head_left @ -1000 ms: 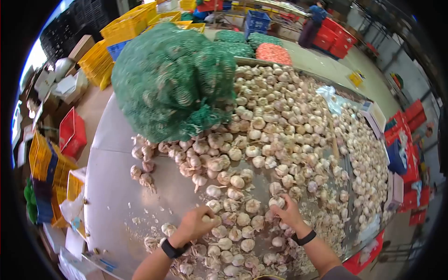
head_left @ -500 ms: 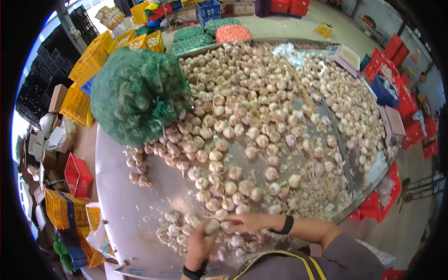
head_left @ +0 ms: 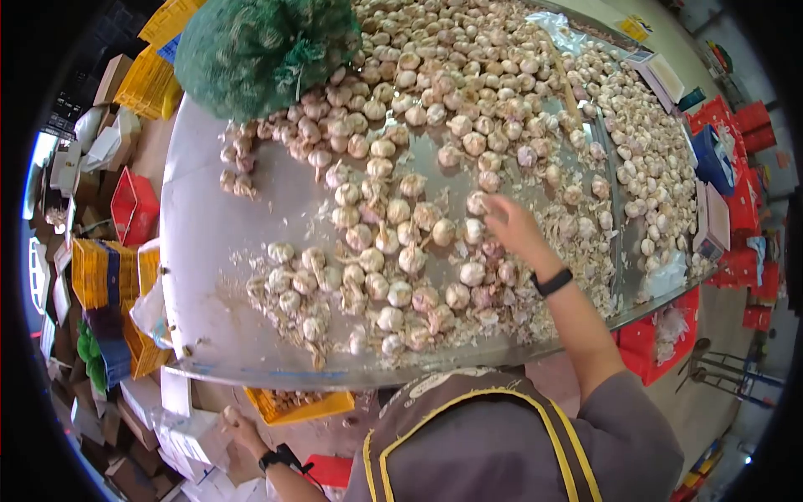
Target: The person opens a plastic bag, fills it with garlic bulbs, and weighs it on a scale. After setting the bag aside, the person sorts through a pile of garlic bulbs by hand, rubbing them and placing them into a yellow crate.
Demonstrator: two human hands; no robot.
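Note:
My right hand (head_left: pixel 517 233) reaches over the metal table, its fingers closed around a garlic bulb (head_left: pixel 477 202). Several loose garlic bulbs (head_left: pixel 411 258) lie just left of it, among scraps of peeled skin. Down beyond the table's near edge, my left hand (head_left: pixel 242 433) is low at the left, beside white boxes (head_left: pixel 194 435). A small pale bulb (head_left: pixel 230 412), apparently garlic, shows at its fingertips. To the right of that hand, a yellow crate (head_left: pixel 335 407) with garlic in it sits partly under the table edge.
A full green mesh sack (head_left: pixel 259 58) rests on the table's far left. Garlic is heaped across the back and right, with scales (head_left: pixel 713 219) along the right edge. Red crates (head_left: pixel 665 335) stand below the right side, and yellow crates (head_left: pixel 96 276) at the left.
My hands have moved apart from the near pile. The right went forward and right to a bulb; the left dropped below the table edge at the left. The view has tilted down.

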